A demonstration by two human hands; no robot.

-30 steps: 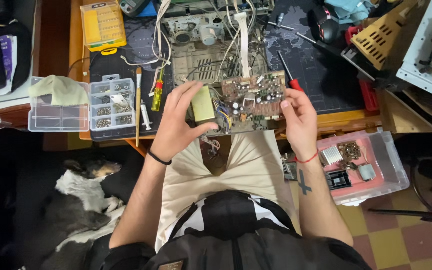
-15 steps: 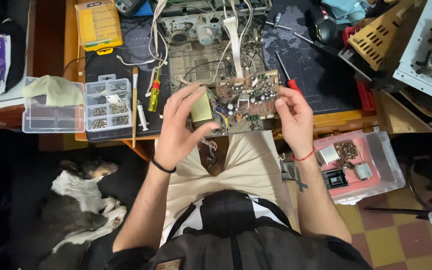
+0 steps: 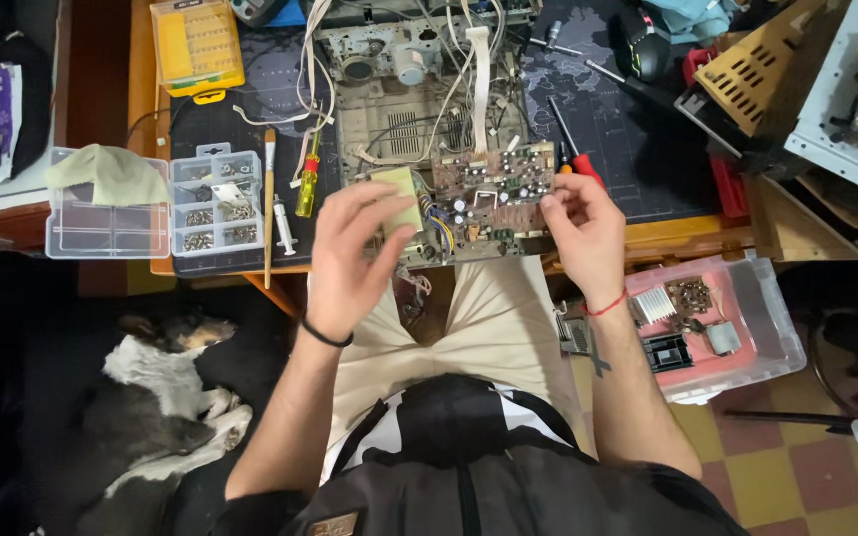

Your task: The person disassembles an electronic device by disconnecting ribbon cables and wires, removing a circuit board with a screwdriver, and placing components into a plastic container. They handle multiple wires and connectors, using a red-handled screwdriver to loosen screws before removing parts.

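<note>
A brown circuit board (image 3: 494, 194) crowded with small parts and a pale yellow block lies at the front edge of the bench, over an opened grey device chassis (image 3: 404, 89) with loose white and coloured wires. My left hand (image 3: 355, 248) hovers over the board's left end, fingers spread and curled by the yellow block, gripping nothing that I can see. At the board's right edge, my right hand (image 3: 583, 233) pinches the rim between thumb and fingers.
A red-handled screwdriver (image 3: 573, 154) lies right of the board, a yellow screwdriver (image 3: 307, 184) and a brush (image 3: 269, 203) to its left. Clear parts boxes (image 3: 151, 203) sit at left, a yellow case (image 3: 196, 45) behind. A pink bin (image 3: 717, 328) stands right, a dog (image 3: 151, 387) on the floor.
My left hand has lifted off the board's left end and its fingers have spread. The right hand keeps its hold on the board's right edge.
</note>
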